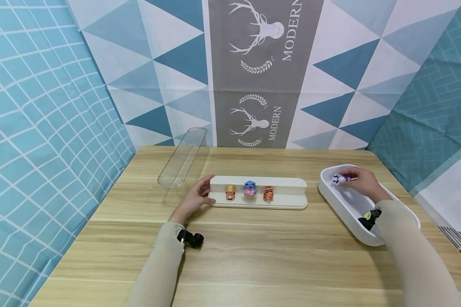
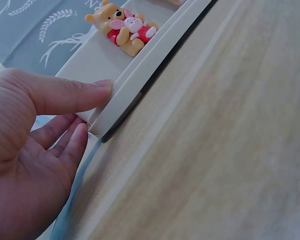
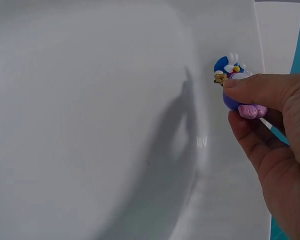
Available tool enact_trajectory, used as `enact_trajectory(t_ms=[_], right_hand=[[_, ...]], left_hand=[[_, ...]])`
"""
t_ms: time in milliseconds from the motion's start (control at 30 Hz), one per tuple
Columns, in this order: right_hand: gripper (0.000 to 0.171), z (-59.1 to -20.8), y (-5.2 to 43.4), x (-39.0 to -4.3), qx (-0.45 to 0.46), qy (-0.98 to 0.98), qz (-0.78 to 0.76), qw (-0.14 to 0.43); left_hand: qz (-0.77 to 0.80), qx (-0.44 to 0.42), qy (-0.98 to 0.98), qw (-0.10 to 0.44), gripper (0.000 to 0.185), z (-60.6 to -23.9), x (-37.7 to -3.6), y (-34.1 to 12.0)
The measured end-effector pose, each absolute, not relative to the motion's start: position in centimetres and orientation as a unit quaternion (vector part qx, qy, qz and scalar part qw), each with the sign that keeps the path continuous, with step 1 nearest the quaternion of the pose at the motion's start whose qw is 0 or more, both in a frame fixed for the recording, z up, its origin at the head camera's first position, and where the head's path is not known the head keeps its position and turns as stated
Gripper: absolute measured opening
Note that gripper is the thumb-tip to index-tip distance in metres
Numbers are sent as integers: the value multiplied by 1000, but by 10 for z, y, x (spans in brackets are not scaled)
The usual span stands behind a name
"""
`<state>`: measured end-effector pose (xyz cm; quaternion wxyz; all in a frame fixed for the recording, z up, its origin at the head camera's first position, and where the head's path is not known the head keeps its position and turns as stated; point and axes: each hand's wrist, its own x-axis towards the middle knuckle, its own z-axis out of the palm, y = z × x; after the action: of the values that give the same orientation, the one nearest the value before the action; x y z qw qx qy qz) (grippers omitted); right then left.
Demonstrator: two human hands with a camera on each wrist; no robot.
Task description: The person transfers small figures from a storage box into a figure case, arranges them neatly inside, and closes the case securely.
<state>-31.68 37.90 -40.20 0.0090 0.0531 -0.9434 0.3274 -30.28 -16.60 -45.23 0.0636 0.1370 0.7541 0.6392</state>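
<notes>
My left hand [image 1: 194,197] grips the left end of a cream two-step display stand [image 1: 292,200], thumb on its lower step and fingers round the end. On that step sit a yellow bear figurine [image 1: 230,193] hugging a small pink one, a blue figurine [image 1: 249,187] with a pink lower part, and an orange striped figurine [image 1: 268,194]. At the right, my right hand [image 1: 363,183] pinches a small figurine [image 3: 232,97] with blue, purple and pink parts between thumb and fingers. It is over the far end of a white box [image 1: 342,209]; fingers cover part of it.
A clear long cover [image 1: 184,157] lies on the wooden table [image 1: 253,256] behind my left hand. Patterned cloth [image 1: 176,76] hangs along the back and sides. Black devices [image 1: 192,238] are strapped to both wrists.
</notes>
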Motion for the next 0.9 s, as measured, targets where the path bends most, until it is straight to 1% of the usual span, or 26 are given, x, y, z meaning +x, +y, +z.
enact_trajectory(t_ms=[233,367,500,733,900], right_hand=[[42,-402,379,-316,44,-940,339,2],[40,-400,378,-314,45,-940,338,8],[43,-396,378,-313,49,-940,338,9],[47,-386,378,-311,43,-942,333,-10],[47,-379,376,-311,49,-943,329,0]], left_hand=[[638,142,755,59,88,-453,-303,-166],[636,143,756,56,87,-454,-303,-166],[639,144,754,55,87,-455,-303,-166],[640,144,753,58,88,-455,-304,-166],[639,143,754,58,88,-453,-303,-165]])
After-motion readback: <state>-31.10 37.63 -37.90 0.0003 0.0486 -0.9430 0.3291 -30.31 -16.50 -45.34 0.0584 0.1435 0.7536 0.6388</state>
